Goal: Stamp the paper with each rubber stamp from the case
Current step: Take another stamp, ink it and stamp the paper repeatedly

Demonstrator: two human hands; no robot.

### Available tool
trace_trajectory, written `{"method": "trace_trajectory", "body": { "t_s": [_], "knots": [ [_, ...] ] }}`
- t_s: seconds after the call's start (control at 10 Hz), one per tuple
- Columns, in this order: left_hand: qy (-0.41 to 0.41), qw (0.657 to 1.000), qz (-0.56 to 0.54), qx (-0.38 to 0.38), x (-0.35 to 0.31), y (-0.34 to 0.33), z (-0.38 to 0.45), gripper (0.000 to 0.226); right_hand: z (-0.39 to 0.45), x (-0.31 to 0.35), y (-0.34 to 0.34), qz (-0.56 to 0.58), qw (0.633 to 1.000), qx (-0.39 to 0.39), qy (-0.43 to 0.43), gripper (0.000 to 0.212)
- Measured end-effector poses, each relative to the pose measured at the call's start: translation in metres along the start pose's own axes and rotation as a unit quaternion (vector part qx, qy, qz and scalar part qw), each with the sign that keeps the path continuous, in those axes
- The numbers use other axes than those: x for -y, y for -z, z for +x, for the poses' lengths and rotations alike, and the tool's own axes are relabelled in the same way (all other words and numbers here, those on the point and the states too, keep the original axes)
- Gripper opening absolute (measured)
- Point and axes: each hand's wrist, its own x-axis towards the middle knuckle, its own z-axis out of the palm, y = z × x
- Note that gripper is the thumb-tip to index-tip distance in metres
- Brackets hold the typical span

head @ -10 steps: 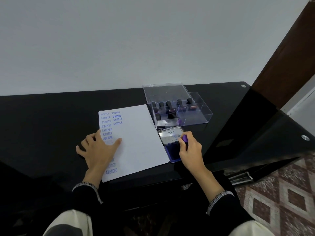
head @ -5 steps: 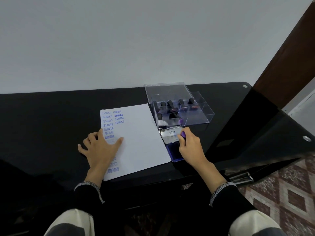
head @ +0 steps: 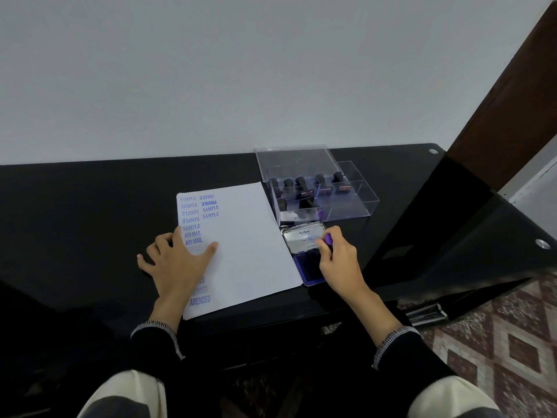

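On the glossy black tabletop, furthest left, the person's left hand lies flat with its fingers spread and straight, pressing down the left edge of the white sheet of paper; the little-finger side rests on the bare table, the index finger reaches onto the page. Under and around that palm run blue stamped words in a column: SAMPLE several times above the fingers, then AIR MAIL twice just beyond the fingertips, and AMENDED below the wrist, partly hidden by the hand. A second short column to the right of the fingers reads FRAGILE and SAMPLE. The rest of the sheet, between the two hands, is unprinted.

Just right of the paper's edge sits the open blue ink pad, its silver metal lid tipped back and lettered "Artline". The right hand hovers over the pad's right side, fingers curled round a small purple-handled rubber stamp; only the purple top shows above the knuckles, and whether the stamp face touches the ink I cannot tell.

Beyond that grip, further from the person, stands the clear plastic compartmented case with its transparent lid raised behind it. Several black-handled stamps stand upright in its back compartments, some with reddish bases. Dark sleeves with pale knitted cuffs cover both wrists.
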Motion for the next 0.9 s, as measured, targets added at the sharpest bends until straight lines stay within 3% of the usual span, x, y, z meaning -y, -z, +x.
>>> {"method": "trace_trajectory", "body": {
  "t_s": [0.5, 0.7, 0.9],
  "knots": [
    [0.000, 1.000, 0.000, 0.002, 0.0003, 0.0001, 0.0000, 0.081, 0.0000, 0.0003, -0.0039, -0.051, 0.998, -0.004, 0.032, 0.010],
    [-0.001, 1.000, 0.000, 0.000, 0.0003, -0.0004, 0.0003, 0.080, 0.0014, 0.0015, -0.0003, 0.000, 1.000, 0.000, 0.003, 0.005],
    [-0.003, 1.000, 0.000, -0.002, 0.0003, 0.0001, -0.0008, 0.081, 0.0085, 0.0064, 0.0017, -0.022, 0.999, 0.027, -0.011, 0.007]
  ]
}}
